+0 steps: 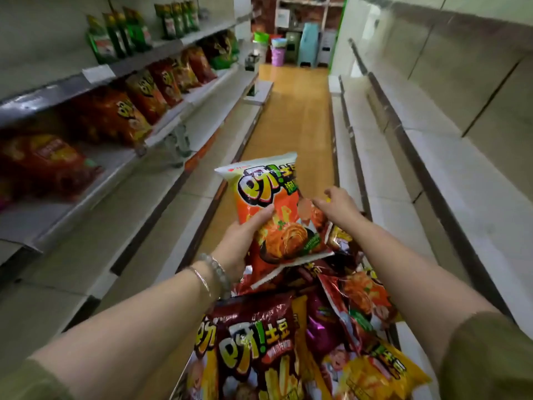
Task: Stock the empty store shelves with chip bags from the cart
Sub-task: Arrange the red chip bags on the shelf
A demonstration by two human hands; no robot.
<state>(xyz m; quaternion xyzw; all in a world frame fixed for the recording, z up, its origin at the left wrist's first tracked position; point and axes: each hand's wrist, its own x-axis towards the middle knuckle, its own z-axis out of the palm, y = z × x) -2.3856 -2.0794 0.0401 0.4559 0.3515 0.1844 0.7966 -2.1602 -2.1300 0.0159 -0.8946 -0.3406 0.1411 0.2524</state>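
Note:
My left hand (pixel 239 243) holds an orange chip bag (pixel 277 209) from below, thumb on its front, lifted above the cart's pile. My right hand (pixel 339 206) is at the bag's right edge with curled fingers; whether it grips the bag is unclear. Beneath lies the pile of chip bags in the cart, with a dark red bag (pixel 259 342) in front and a yellow bag (pixel 383 370) to the right. On the left, a shelf (pixel 161 131) carries orange and red bags (pixel 144 93), with green bags (pixel 115 39) above. The right shelves (pixel 450 180) are bare.
A narrow aisle of wooden floor (pixel 294 111) runs ahead between the two shelf rows. At its far end stand plastic buckets (pixel 278 53) and a pale blue stool (pixel 308 44). White lower shelves (pixel 121 226) on the left step out toward the aisle.

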